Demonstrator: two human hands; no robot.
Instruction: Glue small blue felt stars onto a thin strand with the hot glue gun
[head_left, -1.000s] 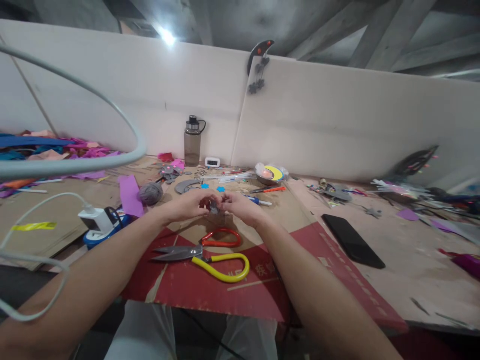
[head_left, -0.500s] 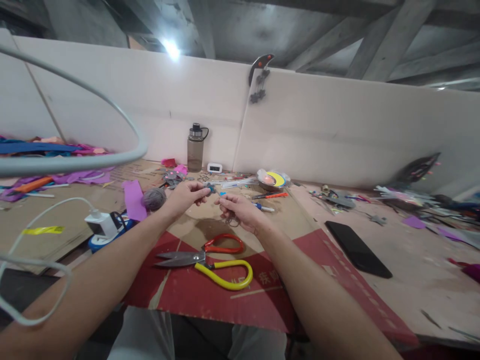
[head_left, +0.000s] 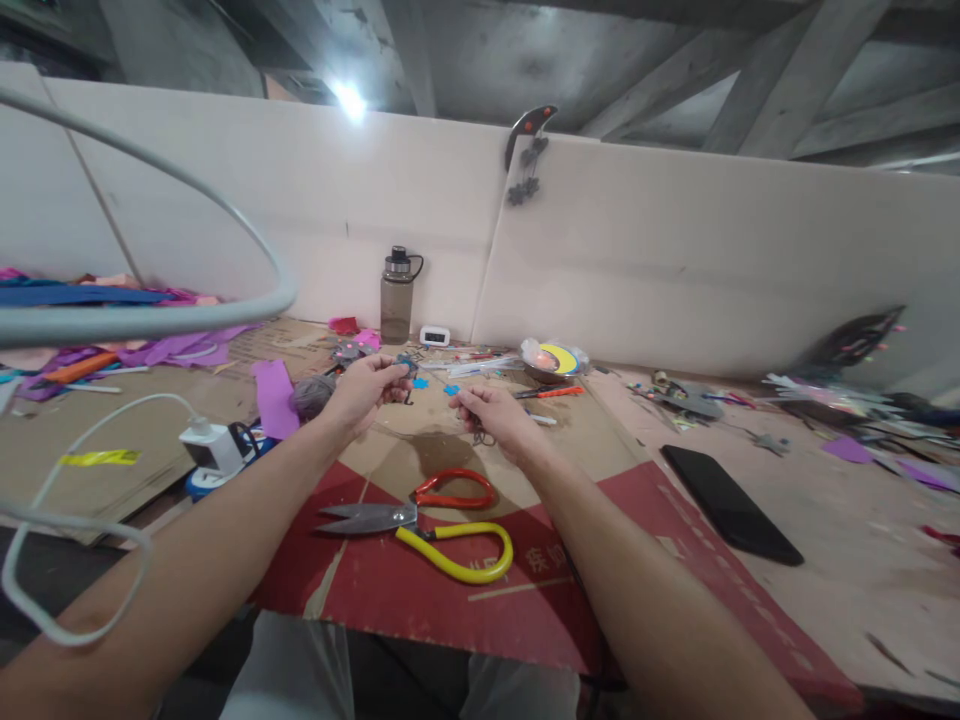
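My left hand is closed in a pinch on a small dark piece, whose shape is too small to tell. Just right of its fingers is a small blue piece. My right hand pinches near another small blue piece, and a thin dark loop of string hangs under its fingers. Below both hands, large scissors with red and yellow handles lie on the red and brown cardboard. A ball of grey yarn sits beside my left wrist.
A water bottle and a small white clock stand by the white partition. A black phone lies at the right. A white plug and purple scraps are at the left. A pale cable loops across the upper left.
My hands have moved slightly apart, and two blue pieces now show between them. The whole view has shifted a little.
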